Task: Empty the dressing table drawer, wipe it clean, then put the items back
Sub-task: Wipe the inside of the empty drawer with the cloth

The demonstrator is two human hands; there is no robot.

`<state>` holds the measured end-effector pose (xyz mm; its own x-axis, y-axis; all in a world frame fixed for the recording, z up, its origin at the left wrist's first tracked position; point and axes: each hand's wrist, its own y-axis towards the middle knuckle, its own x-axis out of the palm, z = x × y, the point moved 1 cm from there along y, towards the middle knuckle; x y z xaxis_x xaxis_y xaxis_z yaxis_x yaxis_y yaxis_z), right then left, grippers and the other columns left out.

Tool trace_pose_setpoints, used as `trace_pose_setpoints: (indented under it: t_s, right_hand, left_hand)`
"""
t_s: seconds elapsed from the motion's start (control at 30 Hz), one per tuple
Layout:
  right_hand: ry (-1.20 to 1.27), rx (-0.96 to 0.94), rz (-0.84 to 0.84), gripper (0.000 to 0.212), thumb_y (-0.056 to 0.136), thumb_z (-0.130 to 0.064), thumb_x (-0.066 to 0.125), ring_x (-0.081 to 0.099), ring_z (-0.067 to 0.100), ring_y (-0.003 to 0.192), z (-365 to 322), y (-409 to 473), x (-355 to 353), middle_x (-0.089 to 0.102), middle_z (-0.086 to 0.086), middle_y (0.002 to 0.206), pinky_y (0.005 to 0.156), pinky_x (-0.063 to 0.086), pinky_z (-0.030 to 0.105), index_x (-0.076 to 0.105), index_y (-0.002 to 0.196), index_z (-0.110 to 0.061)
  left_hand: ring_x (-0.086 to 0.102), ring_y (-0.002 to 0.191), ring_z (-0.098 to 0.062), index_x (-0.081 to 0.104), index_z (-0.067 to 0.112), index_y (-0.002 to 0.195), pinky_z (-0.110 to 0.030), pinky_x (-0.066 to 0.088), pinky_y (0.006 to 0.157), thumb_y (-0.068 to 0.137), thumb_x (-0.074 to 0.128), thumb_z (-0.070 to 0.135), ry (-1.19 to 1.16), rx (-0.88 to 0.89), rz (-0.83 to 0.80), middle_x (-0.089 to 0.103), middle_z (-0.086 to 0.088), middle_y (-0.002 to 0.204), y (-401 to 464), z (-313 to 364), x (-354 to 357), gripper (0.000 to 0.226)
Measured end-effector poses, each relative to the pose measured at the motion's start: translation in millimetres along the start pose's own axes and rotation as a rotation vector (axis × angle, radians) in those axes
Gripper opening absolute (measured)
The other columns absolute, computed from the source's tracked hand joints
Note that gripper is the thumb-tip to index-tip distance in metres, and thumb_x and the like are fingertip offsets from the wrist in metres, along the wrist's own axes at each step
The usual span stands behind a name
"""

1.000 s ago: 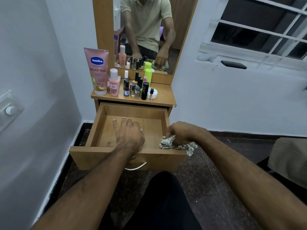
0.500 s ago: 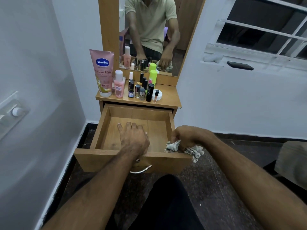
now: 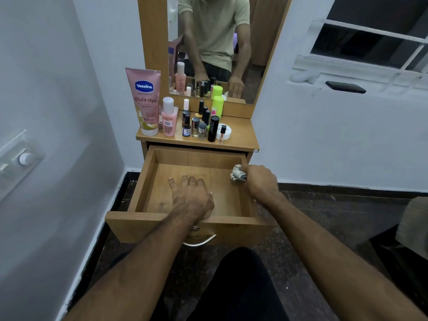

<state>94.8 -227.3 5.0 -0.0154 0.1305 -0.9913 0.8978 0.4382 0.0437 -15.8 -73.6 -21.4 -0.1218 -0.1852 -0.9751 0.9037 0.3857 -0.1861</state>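
Note:
The wooden drawer (image 3: 148,181) is pulled out, and no item lies in it. My left hand (image 3: 192,195) rests flat, palm down, on the drawer floor with fingers spread. My right hand (image 3: 260,181) grips a bunched patterned cloth (image 3: 237,173) against the drawer's right inner wall near the back. On the table top (image 3: 243,137) stand a pink Vaseline tube (image 3: 144,100), a pink bottle (image 3: 169,119), several small nail polish bottles (image 3: 195,127), a black tube (image 3: 213,128), a green-capped bottle (image 3: 217,107) and a white jar (image 3: 225,132).
A mirror (image 3: 215,42) above the table reflects a person's torso and arms. A white wall with a switch plate (image 3: 20,158) is close on the left. At right, a window ledge holds a black phone (image 3: 345,87). My dark-clad knee (image 3: 238,286) is below the drawer front.
My right hand has carried the cloth from the drawer's front right corner forward along the right wall to near the back. My left hand stays flat on the drawer floor.

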Motion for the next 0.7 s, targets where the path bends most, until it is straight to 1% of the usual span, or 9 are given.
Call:
trace_pose_setpoints:
  t_s: [0.07, 0.17, 0.27, 0.33, 0.43, 0.5, 0.57, 0.63, 0.7]
  right_hand:
    - [-0.001, 0.0, 0.038, 0.03, 0.104, -0.02, 0.047, 0.066, 0.029, 0.101, -4.4, 8.6, 5.9, 0.07, 0.009, 0.117, 0.085, 0.055, 0.042, 0.061, 0.131, -0.021]
    - [0.001, -0.002, 0.045, 0.035, 0.104, -0.014, 0.042, 0.064, 0.032, 0.109, -6.6, 25.0, 5.4, 0.066, 0.009, 0.126, 0.088, 0.053, 0.042, 0.057, 0.136, -0.019]
    - [0.007, -0.005, -0.001, 0.033, 0.104, -0.013, 0.04, 0.061, 0.032, 0.111, -8.2, 38.6, 0.0, 0.064, 0.009, 0.127, 0.089, 0.05, 0.043, 0.058, 0.13, -0.018]
    - [-0.013, -0.011, -0.046, 0.033, 0.105, -0.016, 0.04, 0.061, 0.031, 0.112, -7.3, 42.2, -2.3, 0.065, 0.01, 0.126, 0.09, 0.05, 0.042, 0.059, 0.132, -0.019]
    - [-0.048, 0.017, -0.105, 0.031, 0.102, -0.016, 0.048, 0.062, 0.028, 0.099, -3.8, 42.0, -4.3, 0.067, 0.01, 0.115, 0.083, 0.051, 0.04, 0.063, 0.129, -0.019]
    - [-0.111, 0.036, -0.14, 0.027, 0.091, -0.01, 0.06, 0.058, 0.024, 0.086, -2.9, 41.4, -7.4, 0.063, 0.006, 0.098, 0.073, 0.051, 0.037, 0.066, 0.116, -0.015]
    - [-0.156, 0.05, -0.153, 0.031, 0.08, -0.003, 0.069, 0.056, 0.023, 0.082, -3.6, 41.2, -8.7, 0.058, 0.003, 0.09, 0.068, 0.049, 0.036, 0.066, 0.11, -0.014]
    - [-0.125, 0.062, -0.132, 0.029, 0.085, -0.004, 0.065, 0.056, 0.023, 0.084, -6.5, 42.2, -7.9, 0.059, 0.004, 0.093, 0.069, 0.047, 0.036, 0.066, 0.112, -0.016]
    - [-0.048, 0.08, -0.084, 0.023, 0.095, -0.011, 0.054, 0.058, 0.025, 0.09, -9.3, 45.7, -5.7, 0.064, 0.006, 0.102, 0.072, 0.045, 0.037, 0.066, 0.114, -0.017]
  left_hand:
    - [0.019, 0.15, -0.029, 0.034, 0.017, 0.151, -0.064, 0.003, 0.118, 0.099, 0.033, 0.055, -0.003, -0.004, -0.018, 0.032, -0.008, 0.16, 1.7, -0.5, 0.6, 0.065]
    - [0.015, 0.152, -0.029, 0.026, 0.017, 0.156, -0.064, 0.001, 0.119, 0.099, 0.031, 0.056, 0.013, -0.006, -0.04, 0.025, -0.008, 0.163, 3.0, -0.7, 2.0, 0.069]
    - [0.015, 0.152, -0.029, 0.024, 0.017, 0.156, -0.063, 0.001, 0.119, 0.099, 0.03, 0.056, 0.014, -0.016, -0.022, 0.025, -0.008, 0.164, 3.7, -1.0, 2.0, 0.069]
    - [0.015, 0.152, -0.029, 0.024, 0.017, 0.156, -0.063, 0.001, 0.12, 0.099, 0.031, 0.055, 0.011, -0.016, -0.022, 0.025, -0.007, 0.164, 2.8, -1.0, 1.9, 0.069]
    - [0.013, 0.152, -0.029, 0.022, 0.017, 0.157, -0.063, 0.001, 0.12, 0.099, 0.031, 0.055, 0.009, -0.014, -0.031, 0.024, -0.008, 0.164, 2.0, -1.5, 1.1, 0.069]
    - [0.013, 0.153, -0.03, 0.022, 0.017, 0.157, -0.063, 0.001, 0.12, 0.099, 0.031, 0.054, 0.001, -0.013, -0.036, 0.023, -0.008, 0.164, 1.8, -2.2, 0.9, 0.069]
    - [0.014, 0.152, -0.03, 0.023, 0.016, 0.157, -0.063, 0.002, 0.119, 0.099, 0.03, 0.053, 0.006, -0.009, -0.038, 0.025, -0.008, 0.164, 1.5, -1.5, 0.9, 0.069]
    - [0.015, 0.152, -0.03, 0.025, 0.016, 0.156, -0.063, 0.003, 0.119, 0.1, 0.03, 0.053, 0.008, -0.01, -0.04, 0.027, -0.008, 0.163, 0.7, -0.8, 0.2, 0.068]
    - [0.016, 0.152, -0.03, 0.026, 0.016, 0.156, -0.063, 0.004, 0.119, 0.1, 0.03, 0.053, 0.002, -0.012, -0.039, 0.028, -0.007, 0.163, 0.4, -0.9, -0.5, 0.067]
